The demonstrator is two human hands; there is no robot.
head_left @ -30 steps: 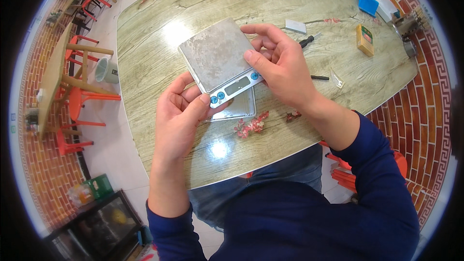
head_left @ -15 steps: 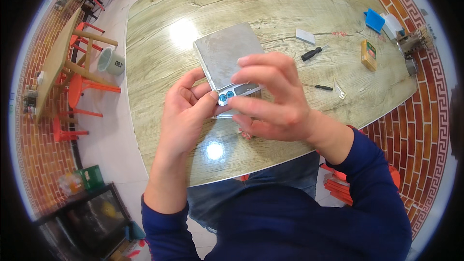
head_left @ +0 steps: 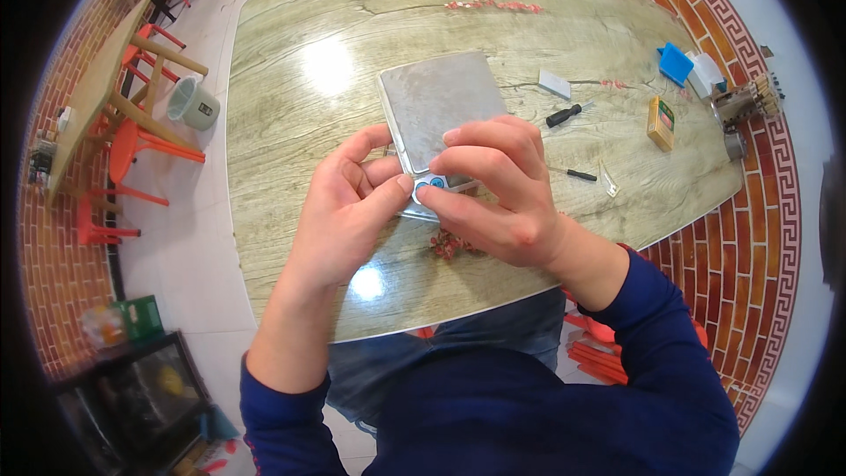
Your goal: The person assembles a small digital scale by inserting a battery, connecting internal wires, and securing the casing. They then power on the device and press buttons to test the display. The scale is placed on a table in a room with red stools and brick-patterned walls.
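A small digital scale (head_left: 445, 106) with a worn, grey metal weighing plate is between my hands over the table, its near edge toward me. Two blue buttons (head_left: 437, 183) sit at the near left corner of its front strip. My left hand (head_left: 348, 207) is closed on that corner, thumb on top by the buttons and fingers at the side and underneath. With curled fingers, my right hand (head_left: 507, 189) grips the front right part. One of its fingertips touches a button, and others rest over the plate's edge. Its fingers hide the display.
On the wood-patterned table (head_left: 300, 141), to the right, lie a white block (head_left: 554, 83), a black screwdriver (head_left: 564, 115), a thinner screwdriver (head_left: 581, 174), a small pale tool (head_left: 609, 180) and a yellow box (head_left: 661, 123). A blue tray (head_left: 676, 64) stands near the brick wall.
My right fingers have come down onto the scale's front, now covering the display, with a fingertip on a button. The scale appears a little further right in view, and my left hand keeps its hold.
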